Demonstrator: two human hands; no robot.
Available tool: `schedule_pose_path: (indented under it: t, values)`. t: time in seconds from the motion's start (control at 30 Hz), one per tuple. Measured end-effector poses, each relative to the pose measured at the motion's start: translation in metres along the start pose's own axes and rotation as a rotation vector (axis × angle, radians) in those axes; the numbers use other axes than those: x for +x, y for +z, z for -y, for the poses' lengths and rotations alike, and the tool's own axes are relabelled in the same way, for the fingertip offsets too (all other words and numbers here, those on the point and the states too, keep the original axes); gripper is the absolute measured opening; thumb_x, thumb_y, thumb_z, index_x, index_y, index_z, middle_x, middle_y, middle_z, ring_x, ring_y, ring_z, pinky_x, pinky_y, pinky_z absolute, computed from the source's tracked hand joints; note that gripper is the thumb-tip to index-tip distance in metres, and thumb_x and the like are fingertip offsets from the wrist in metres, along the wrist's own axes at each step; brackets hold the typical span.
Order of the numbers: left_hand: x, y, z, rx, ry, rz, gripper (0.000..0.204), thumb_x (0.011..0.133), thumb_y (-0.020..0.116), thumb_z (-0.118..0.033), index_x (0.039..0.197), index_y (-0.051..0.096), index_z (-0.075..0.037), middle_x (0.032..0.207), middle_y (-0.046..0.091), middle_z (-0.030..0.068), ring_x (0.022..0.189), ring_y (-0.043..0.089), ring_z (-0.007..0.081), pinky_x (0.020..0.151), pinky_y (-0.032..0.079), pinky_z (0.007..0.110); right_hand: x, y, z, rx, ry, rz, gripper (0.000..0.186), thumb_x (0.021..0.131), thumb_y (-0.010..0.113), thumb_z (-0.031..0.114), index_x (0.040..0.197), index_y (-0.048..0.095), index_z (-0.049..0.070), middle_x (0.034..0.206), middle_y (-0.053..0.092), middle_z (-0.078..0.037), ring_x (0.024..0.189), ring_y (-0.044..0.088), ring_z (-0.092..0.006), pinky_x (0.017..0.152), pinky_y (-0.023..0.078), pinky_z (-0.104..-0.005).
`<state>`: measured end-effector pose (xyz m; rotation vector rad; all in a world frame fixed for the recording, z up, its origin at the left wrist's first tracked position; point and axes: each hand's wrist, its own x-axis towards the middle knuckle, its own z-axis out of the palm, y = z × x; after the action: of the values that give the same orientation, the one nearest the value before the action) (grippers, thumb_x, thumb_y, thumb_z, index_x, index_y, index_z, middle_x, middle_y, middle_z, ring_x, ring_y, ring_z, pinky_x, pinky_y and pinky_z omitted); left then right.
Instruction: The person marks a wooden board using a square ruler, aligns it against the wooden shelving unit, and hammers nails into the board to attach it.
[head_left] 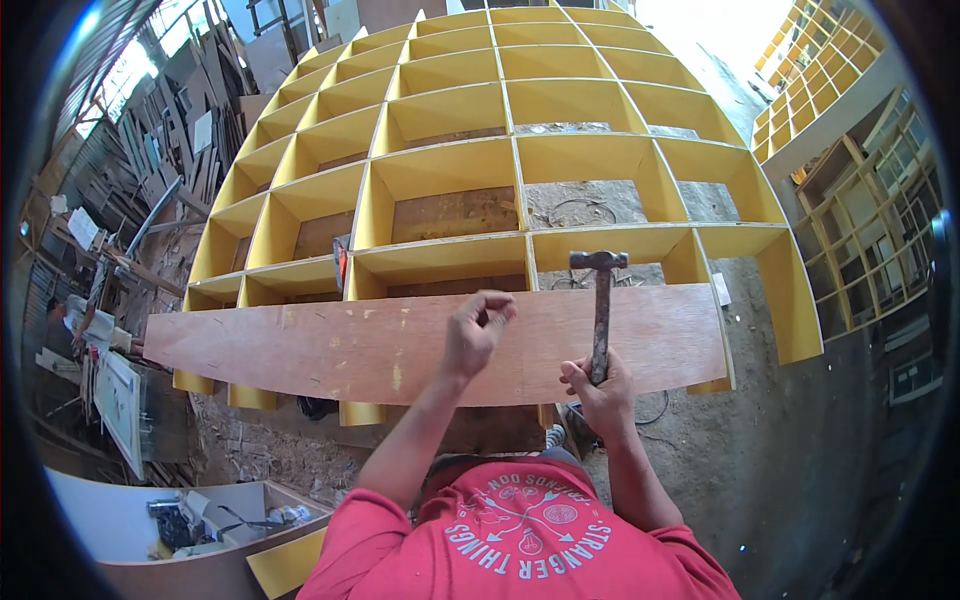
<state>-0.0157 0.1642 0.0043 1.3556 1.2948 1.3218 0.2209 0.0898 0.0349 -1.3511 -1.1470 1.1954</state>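
Observation:
My right hand [601, 392] grips a hammer [602, 318] near the lower end of its handle, with the dark metal head raised above the board. My left hand [478, 332] hovers over the middle of the board, its fingers curled into a pinch; whatever they hold, if anything, is too small to make out. Beneath both hands lies a long reddish-brown plywood board [250, 345], tapering toward its left end. It rests across the near side of a large yellow wooden grid frame [440, 165]. A few small marks and yellow smears show on the board's left half.
An orange-and-dark tool [341, 266] sits in a grid opening just beyond the board. At lower left stands a curved bin [180, 572] with odds and ends inside. Scrap boards [185, 125] lean at far left; more wooden grids [825, 70] stand at right.

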Motion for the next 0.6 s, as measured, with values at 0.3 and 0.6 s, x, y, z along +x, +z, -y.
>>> schedule_pose_path:
  t: [0.3,0.6]
  values:
    - [0.036,-0.005,0.022,0.291,0.092,0.049,0.014,0.1,0.081,-0.015,0.106,0.08,-0.003,0.081,0.076,0.0031,0.067,0.057,0.0058,0.062,0.048,0.028,-0.026,-0.005,-0.016,-0.031,0.074,-0.125,0.031,0.1,0.083,0.02,0.087,0.059,0.006,0.07,0.07,-0.003,0.062,0.066,-0.0096,0.058,0.053,-0.0266]
    - [0.038,-0.006,0.023,0.308,0.069,0.068,0.018,0.1,0.078,-0.023,0.108,0.08,-0.006,0.087,0.08,0.0143,0.071,0.074,0.0237,0.067,0.056,0.038,-0.032,0.006,-0.02,-0.189,0.076,-0.184,0.036,0.103,0.08,0.031,0.087,0.06,0.006,0.064,0.058,-0.001,0.063,0.057,-0.0099,0.058,0.046,-0.0331]
